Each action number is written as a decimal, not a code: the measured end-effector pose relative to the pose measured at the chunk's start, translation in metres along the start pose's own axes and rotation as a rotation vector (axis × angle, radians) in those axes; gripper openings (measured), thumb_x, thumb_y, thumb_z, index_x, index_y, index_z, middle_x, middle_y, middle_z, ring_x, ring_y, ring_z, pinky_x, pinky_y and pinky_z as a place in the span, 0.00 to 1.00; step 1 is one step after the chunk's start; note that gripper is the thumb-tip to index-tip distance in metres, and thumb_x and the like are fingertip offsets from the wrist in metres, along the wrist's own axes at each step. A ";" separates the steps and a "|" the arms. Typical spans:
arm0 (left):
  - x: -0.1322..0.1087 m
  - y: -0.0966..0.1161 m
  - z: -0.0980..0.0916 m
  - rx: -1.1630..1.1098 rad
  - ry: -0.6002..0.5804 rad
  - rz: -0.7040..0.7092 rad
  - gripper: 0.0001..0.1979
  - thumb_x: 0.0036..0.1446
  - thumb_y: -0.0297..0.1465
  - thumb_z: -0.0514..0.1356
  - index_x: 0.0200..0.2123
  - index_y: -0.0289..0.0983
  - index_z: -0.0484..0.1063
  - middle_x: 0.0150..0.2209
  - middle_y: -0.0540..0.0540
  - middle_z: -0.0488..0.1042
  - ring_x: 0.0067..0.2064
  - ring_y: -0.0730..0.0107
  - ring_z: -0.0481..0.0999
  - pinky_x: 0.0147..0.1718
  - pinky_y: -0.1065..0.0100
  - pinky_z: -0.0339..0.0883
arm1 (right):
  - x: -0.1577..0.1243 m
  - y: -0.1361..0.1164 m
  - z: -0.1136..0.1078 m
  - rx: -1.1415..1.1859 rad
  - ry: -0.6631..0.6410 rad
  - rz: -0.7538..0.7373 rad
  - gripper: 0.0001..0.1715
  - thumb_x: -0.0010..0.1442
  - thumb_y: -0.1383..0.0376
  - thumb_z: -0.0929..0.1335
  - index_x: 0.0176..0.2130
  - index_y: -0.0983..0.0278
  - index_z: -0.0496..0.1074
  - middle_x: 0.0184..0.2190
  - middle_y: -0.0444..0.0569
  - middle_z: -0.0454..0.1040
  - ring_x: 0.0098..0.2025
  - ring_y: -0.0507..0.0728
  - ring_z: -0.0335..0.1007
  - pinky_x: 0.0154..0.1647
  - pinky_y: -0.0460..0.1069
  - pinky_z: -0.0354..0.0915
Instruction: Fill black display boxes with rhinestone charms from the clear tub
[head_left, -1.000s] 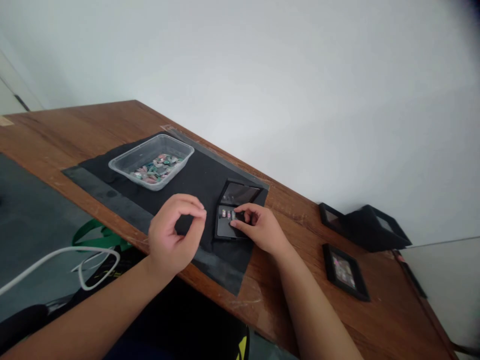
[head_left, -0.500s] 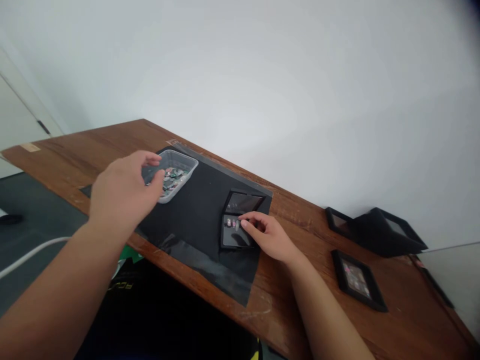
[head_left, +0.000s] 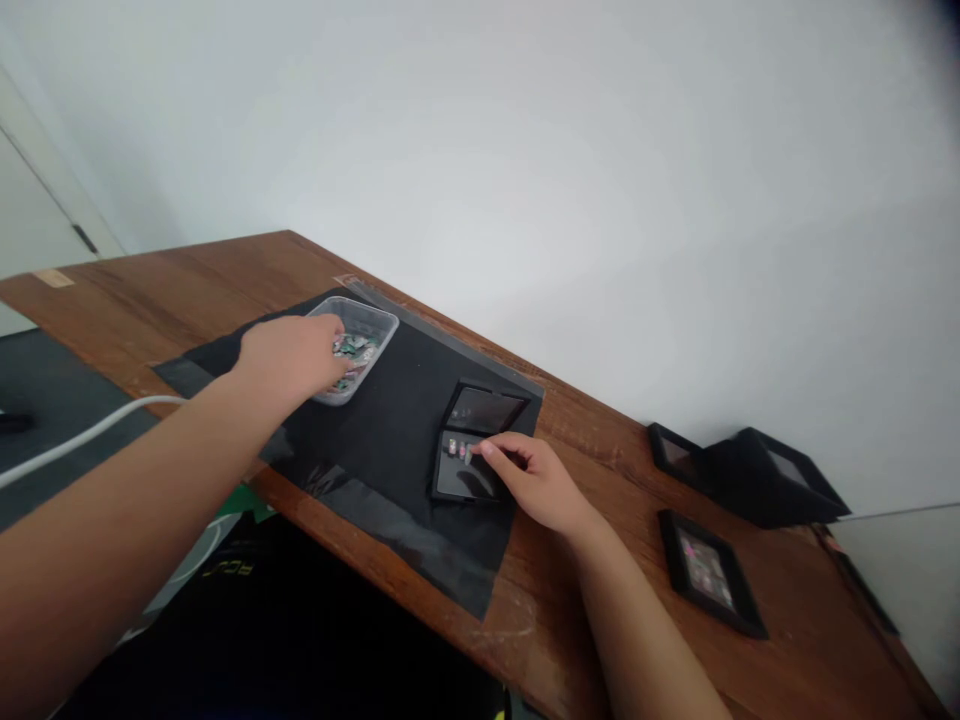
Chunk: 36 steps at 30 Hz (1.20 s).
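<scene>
My left hand (head_left: 296,358) reaches into a clear plastic tub (head_left: 380,347) of small shiny pieces (head_left: 355,350). Its thumb and index finger are apart among the pieces, with nothing seen held between them. An open black case (head_left: 450,484) lies on a black mat, its lid tilted up at the back. Three small decorated pieces (head_left: 460,450) stand in a row inside it. My right hand (head_left: 532,475) rests at the case's right side, thumb and index fingertip pinched together at the rightmost piece.
The black mat (head_left: 390,420) covers part of the wooden table (head_left: 559,600). At the right are a black framed box (head_left: 709,572) with small pieces inside and more black cases (head_left: 776,475) near the wall. A white cable (head_left: 97,433) runs at the left.
My left hand has moved forward and right, down into the tub. My right hand has stayed at the case, its fingertips still near the rightmost piece. The view has shifted slightly.
</scene>
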<state>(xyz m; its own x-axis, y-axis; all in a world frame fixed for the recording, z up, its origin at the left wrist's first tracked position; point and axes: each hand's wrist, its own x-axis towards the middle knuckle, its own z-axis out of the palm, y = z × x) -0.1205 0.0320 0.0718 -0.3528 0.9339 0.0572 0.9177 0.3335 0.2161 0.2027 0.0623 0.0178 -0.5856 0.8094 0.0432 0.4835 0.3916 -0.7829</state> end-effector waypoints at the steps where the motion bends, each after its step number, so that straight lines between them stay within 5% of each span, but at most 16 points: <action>1: 0.003 0.000 0.002 -0.004 -0.048 -0.006 0.20 0.54 0.39 0.63 0.49 0.34 0.75 0.41 0.34 0.79 0.44 0.44 0.76 0.46 0.43 0.68 | 0.000 0.000 0.000 -0.006 0.005 -0.008 0.21 0.68 0.51 0.66 0.40 0.61 0.82 0.38 0.49 0.82 0.41 0.58 0.77 0.45 0.51 0.69; 6: 0.014 0.001 0.009 0.004 -0.154 -0.011 0.11 0.42 0.30 0.70 0.32 0.36 0.77 0.26 0.45 0.75 0.36 0.51 0.77 0.41 0.49 0.70 | 0.001 0.000 0.000 -0.011 0.005 -0.005 0.20 0.68 0.51 0.66 0.39 0.61 0.82 0.38 0.49 0.83 0.41 0.59 0.77 0.45 0.51 0.69; 11: 0.016 -0.003 0.014 -0.008 -0.131 -0.009 0.07 0.49 0.27 0.64 0.35 0.37 0.77 0.21 0.52 0.69 0.37 0.55 0.79 0.42 0.55 0.68 | 0.000 -0.002 0.000 -0.016 0.005 0.004 0.20 0.68 0.52 0.66 0.39 0.61 0.81 0.38 0.49 0.82 0.41 0.59 0.77 0.44 0.51 0.69; 21: 0.013 -0.011 0.003 -0.140 -0.053 -0.061 0.13 0.51 0.29 0.61 0.41 0.45 0.75 0.42 0.45 0.82 0.40 0.53 0.79 0.39 0.57 0.66 | -0.004 -0.007 -0.001 -0.034 0.048 0.014 0.21 0.68 0.50 0.65 0.41 0.61 0.80 0.36 0.47 0.81 0.37 0.57 0.75 0.38 0.49 0.67; 26: -0.004 -0.003 -0.006 -0.194 0.107 -0.006 0.08 0.54 0.31 0.59 0.39 0.46 0.73 0.41 0.48 0.82 0.44 0.49 0.78 0.36 0.59 0.61 | -0.004 -0.011 -0.002 -0.087 0.074 -0.022 0.22 0.70 0.51 0.63 0.38 0.61 0.79 0.35 0.47 0.80 0.37 0.56 0.74 0.39 0.49 0.66; 36: -0.037 0.027 -0.026 -0.423 0.143 0.141 0.07 0.58 0.34 0.58 0.39 0.42 0.74 0.40 0.44 0.81 0.42 0.55 0.78 0.38 0.60 0.64 | -0.005 -0.015 -0.001 -0.127 0.072 -0.055 0.22 0.71 0.52 0.62 0.36 0.61 0.78 0.34 0.45 0.80 0.36 0.56 0.74 0.38 0.48 0.64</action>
<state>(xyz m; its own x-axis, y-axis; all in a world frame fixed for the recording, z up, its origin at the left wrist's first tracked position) -0.0876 0.0029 0.1007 -0.2786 0.9295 0.2416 0.8137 0.0948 0.5736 0.1987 0.0525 0.0299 -0.5676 0.8127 0.1319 0.5328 0.4847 -0.6937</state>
